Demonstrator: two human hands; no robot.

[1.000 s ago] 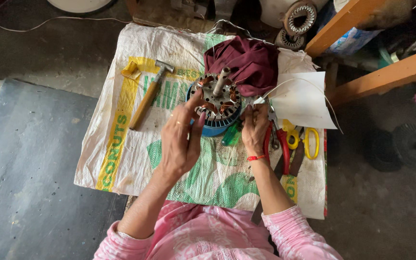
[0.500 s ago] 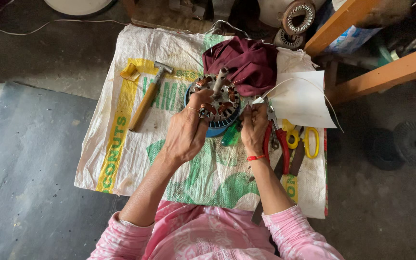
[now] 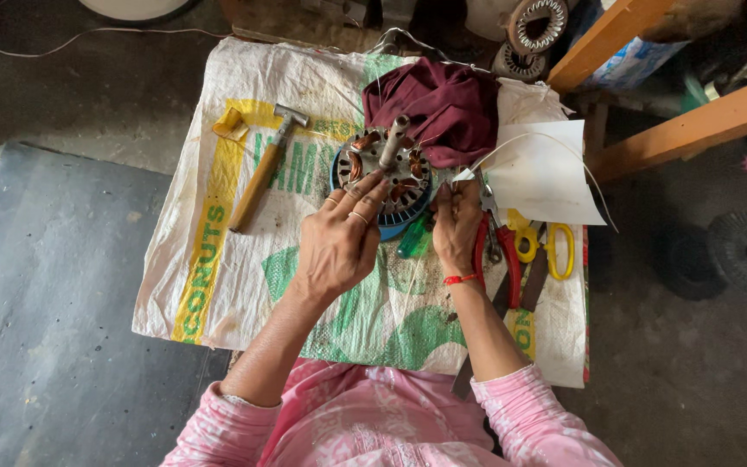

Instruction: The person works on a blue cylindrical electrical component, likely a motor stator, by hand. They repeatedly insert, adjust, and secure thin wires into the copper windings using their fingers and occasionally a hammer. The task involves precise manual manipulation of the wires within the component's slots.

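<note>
Head view, left hand (image 3: 336,246) fingers on motor stator (image 3: 384,173), right hand (image 3: 457,227) pinching wire (image 3: 512,147)

A white woven plastic sack (image 3: 218,216) with yellow and green print lies flat, spread over the worktop.

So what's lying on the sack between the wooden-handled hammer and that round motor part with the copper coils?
Nothing: in the head view, only bare printed sack separates the hammer from the motor part, which the left hand touches.
</note>
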